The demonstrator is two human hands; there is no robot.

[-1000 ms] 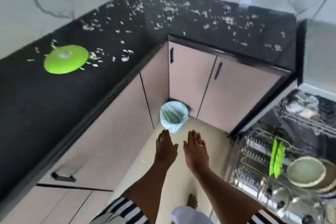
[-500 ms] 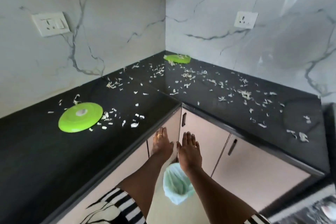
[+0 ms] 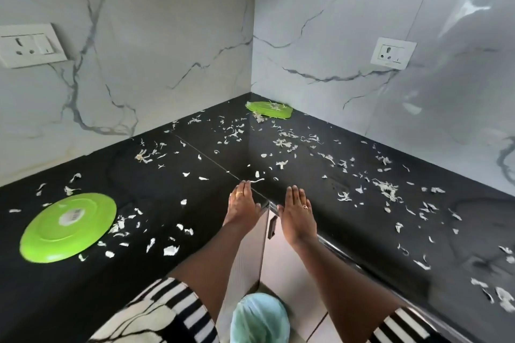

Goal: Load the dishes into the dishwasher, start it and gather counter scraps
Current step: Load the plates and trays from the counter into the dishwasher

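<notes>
1. Well to the left, a round lime-green plate point(image 3: 68, 227) lies base up on the glossy black table point(image 3: 50, 295), a paper label at its centre; bare dark surface runs from it to the near edge
2. Thin, pale, curled scraps point(image 3: 170, 250) lie scattered beside that plate and over both arms of the L-shaped table, denser on the right arm
3. The left hand point(image 3: 241, 205) is flat, palm down, fingers straight and together, holding nothing, over the table's inner corner edge; whether its fingertips touch the nearest scrap is unclear
4. A bin point(image 3: 260, 317) with a pale blue-green liner stands on the floor between the forearms
5. A second green plate point(image 3: 269, 110) sits in the back corner by the veined marble wall point(image 3: 167, 36), scraps on it
6. The right hand point(image 3: 296, 213) is equally flat and empty, just right of the cupboard handle point(image 3: 272, 227), over the table's front edge
</notes>
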